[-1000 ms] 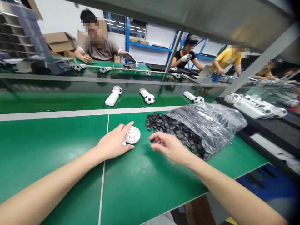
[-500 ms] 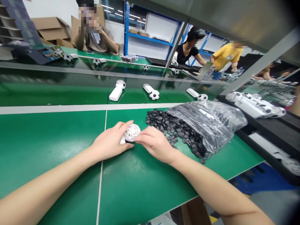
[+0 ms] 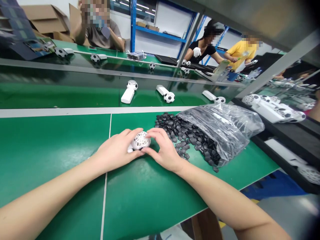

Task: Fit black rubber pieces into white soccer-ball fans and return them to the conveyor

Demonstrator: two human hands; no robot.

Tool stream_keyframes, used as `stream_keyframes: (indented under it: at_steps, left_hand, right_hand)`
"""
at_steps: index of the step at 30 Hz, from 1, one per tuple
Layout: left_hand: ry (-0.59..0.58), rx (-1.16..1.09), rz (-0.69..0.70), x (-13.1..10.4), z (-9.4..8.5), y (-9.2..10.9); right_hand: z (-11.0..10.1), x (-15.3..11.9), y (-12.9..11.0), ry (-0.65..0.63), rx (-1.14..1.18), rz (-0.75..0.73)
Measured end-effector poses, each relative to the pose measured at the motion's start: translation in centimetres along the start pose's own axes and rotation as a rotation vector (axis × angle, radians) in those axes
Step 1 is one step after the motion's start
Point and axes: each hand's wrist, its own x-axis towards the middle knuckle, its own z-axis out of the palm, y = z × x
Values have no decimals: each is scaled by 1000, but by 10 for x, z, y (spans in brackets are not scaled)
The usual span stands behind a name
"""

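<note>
"First, the main item: where?"

"Ball (image 3: 141,140), one, white, openwork. On or just above the table (image 3: 62,160), right of the seam, between two grips. Dark patch low on its near edge."

"State of the left grip (image 3: 113,146)?"

"Bare hand, grasping the ball. Fingers on the far left side, thumb on the near left side, handle (image 3: 130,149) beside the palm."

"And the right grip (image 3: 165,151)?"

"Likewise bare, likewise grasping the ball: fingers curled on the right edge, thumb at the near rim, its tip close to the other thumb. Whether a small piece is pinched there does not show."

"Which grip is nearer?"

"Neither; both touch. Ball lies right of the left grip, left of the right one. Long axis: the visible stub of handle points leftward, toward the left palm; the rest is covered, its full line uncertain. By judgement, the left grip steadies the handle side, so what counts is the right thumb against the near rim."

"Surroundings?"

"Black pieces (image 3: 187,131), a heap, just beyond and right of the right grip. Bag (image 3: 225,123), clear plastic, over the heap's right part. Fans, three, beyond the white strip (image 3: 62,112): left fan (image 3: 128,95), middle fan (image 3: 169,97), right fan (image 3: 209,96). Tray (image 3: 303,131), black, far right, white units within."
</note>
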Motion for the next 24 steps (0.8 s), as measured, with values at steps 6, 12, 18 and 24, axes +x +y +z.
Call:
stream_keyframes:
  at_steps: [6, 12, 18, 24]
  left_hand:
    - [-7, -23, -15, 0, -1, 0]
    - [19, 38, 5, 2, -2, 5]
    - [-1, 48, 3, 3, -5, 6]
    - [27, 62, 28, 0, -5, 8]
  right_hand:
    - [1, -2, 4, -101, 91, 114]
    - [5, 1, 3, -132, 61, 108]
    - [-12, 15, 11, -28, 165, 286]
    - [-11, 13, 7, -159, 266, 329]
